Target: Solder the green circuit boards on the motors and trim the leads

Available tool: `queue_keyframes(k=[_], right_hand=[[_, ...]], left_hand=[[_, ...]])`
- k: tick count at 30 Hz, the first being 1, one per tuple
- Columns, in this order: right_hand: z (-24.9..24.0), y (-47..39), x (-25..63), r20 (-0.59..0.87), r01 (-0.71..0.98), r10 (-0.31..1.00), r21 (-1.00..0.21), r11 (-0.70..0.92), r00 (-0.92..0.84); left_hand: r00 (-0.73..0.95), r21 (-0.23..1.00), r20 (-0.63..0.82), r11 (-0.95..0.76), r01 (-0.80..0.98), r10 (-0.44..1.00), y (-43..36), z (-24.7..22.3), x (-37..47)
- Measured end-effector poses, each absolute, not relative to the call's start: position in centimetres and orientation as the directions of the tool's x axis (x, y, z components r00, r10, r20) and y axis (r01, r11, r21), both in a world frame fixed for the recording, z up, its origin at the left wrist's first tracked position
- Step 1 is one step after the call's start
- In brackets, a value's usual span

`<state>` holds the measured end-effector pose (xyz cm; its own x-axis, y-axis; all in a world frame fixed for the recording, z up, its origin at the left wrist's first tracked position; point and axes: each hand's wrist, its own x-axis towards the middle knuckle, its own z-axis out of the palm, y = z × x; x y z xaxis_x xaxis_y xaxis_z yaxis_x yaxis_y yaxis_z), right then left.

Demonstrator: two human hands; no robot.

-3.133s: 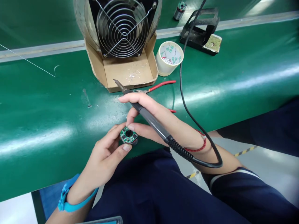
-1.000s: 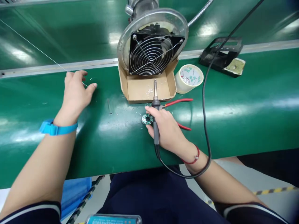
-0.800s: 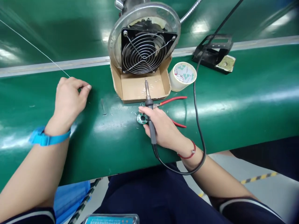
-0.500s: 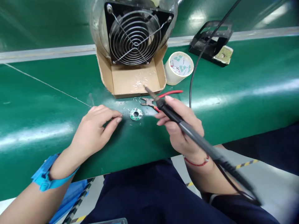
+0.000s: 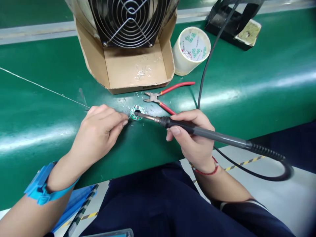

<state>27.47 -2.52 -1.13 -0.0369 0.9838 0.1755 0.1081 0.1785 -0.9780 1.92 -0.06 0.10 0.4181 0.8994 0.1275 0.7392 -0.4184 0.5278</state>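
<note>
In the head view, the ring-shaped circuit board [image 5: 141, 109] lies on the green workbench [image 5: 247, 82], just below the cardboard tray [image 5: 140, 88]. Taking the board as the clock's centre, the left hand [image 5: 98, 130] is between 8 and 9 o'clock, thumb and forefinger pinched together on the thin solder wire [image 5: 44, 87], whose end pokes out to the board's near-left edge. The wire's long run comes in from 10 o'clock.

The right hand [image 5: 196, 136] is between 3 and 4 o'clock, fingers curled pen-fashion around the soldering iron [image 5: 219, 135]. The iron's tip is over the board by its dark centre hole; whether it touches is too small to tell.

The diagonal cutters [image 5: 154, 97] lie with handles spread at 2 o'clock, held by neither hand. The axial fan [image 5: 130, 19] stands at 12 o'clock, behind metal clippings [image 5: 141, 72] in the tray.

As for progress, small parts are already on the board, and with wire and iron both brought to it, soldering appears under way. Which joints are finished and how many remain cannot be made out.
</note>
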Motion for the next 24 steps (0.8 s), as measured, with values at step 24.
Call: queue_keyframes(k=[24], right_hand=[[-0.6,-2.0,28.5,0.36,0.295,0.913,-0.866,0.403,-0.192]], left_hand=[[0.384,0.571,0.017,-0.324,0.754,0.923,1.1,-0.2,2.4]])
